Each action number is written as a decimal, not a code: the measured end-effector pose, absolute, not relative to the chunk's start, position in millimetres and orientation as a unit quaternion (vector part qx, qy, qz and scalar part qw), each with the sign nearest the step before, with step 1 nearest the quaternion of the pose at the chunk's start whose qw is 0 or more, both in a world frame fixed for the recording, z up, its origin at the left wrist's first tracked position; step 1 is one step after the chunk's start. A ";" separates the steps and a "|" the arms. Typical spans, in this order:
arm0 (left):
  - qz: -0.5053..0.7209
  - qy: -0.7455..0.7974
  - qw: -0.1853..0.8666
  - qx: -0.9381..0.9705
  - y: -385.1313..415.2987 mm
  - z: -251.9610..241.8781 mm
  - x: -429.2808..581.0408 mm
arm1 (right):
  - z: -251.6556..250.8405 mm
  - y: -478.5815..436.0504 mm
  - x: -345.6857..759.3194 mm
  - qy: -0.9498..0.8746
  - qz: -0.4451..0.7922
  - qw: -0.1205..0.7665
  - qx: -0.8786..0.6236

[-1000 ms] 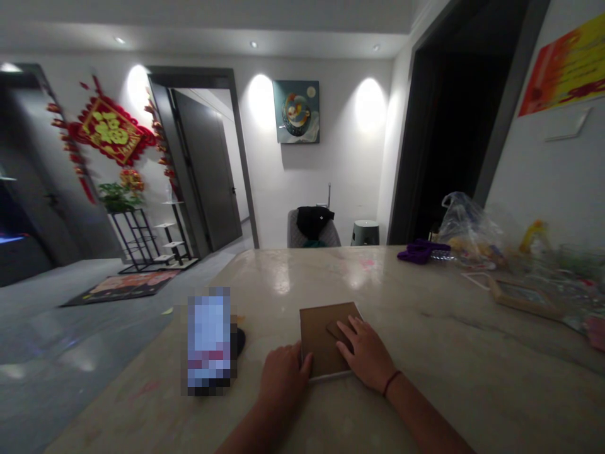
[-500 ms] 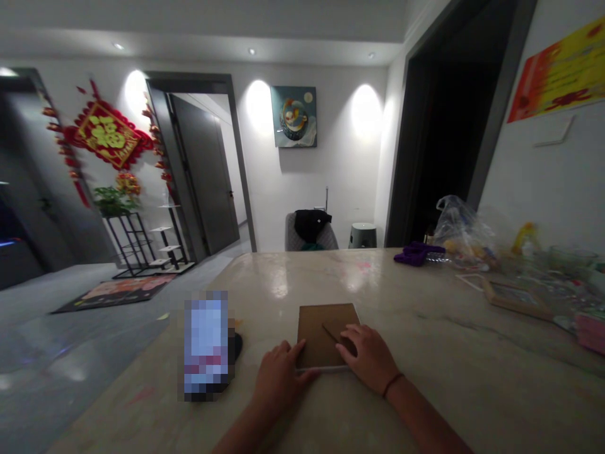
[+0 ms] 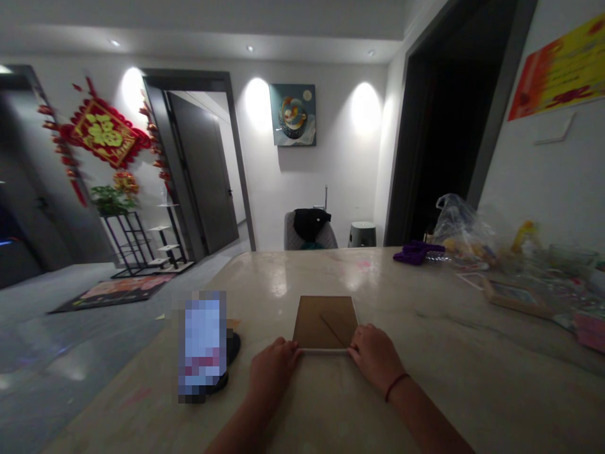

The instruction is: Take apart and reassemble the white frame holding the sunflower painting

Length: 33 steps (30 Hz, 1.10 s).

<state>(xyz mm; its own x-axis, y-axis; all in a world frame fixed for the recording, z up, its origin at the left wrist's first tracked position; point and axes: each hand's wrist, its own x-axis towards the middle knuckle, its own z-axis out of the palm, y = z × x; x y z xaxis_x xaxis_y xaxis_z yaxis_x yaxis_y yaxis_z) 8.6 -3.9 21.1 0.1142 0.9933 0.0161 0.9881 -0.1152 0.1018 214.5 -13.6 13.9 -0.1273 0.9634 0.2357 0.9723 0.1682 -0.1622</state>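
Bracing a brown-backed picture frame [image 3: 325,323] at its near corners, the left hand [image 3: 274,369] and right hand [image 3: 375,356] lie well apart, fingers curled against its pale edge; whether they grip it or only rest there, I cannot tell. The frame lies flat on the veined stone surface [image 3: 416,296], a thin dark strut [image 3: 332,330] running diagonally across its back. A dark red cord [image 3: 396,386] circles the right wrist. Left of the left hand sits a pixelated rectangular object [image 3: 202,343], unreadable, beside a round black item [image 3: 232,347]. Farther along lie a purple cloth [image 3: 418,253], a plastic bag [image 3: 463,230] and a small wooden frame [image 3: 515,298]. A red hanging [image 3: 104,133] bears a large gold character, and a yellow-red poster [image 3: 560,69] carries red markings, both too blurred to read.
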 end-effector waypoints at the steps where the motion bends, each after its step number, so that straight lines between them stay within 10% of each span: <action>1: 0.031 0.663 0.027 0.747 -2.0 19.9 8.5 | 10.1 -11.1 213.7 -0.750 -0.023 0.149 -0.644; 17: 0.146 0.673 -0.011 0.725 9.6 16.5 -5.7 | -5.3 3.3 219.6 -0.665 -0.064 0.267 -0.695; 33: 0.075 0.680 0.008 0.729 7.2 10.8 0.2 | -18.9 6.3 223.2 -0.673 -0.005 0.189 -0.716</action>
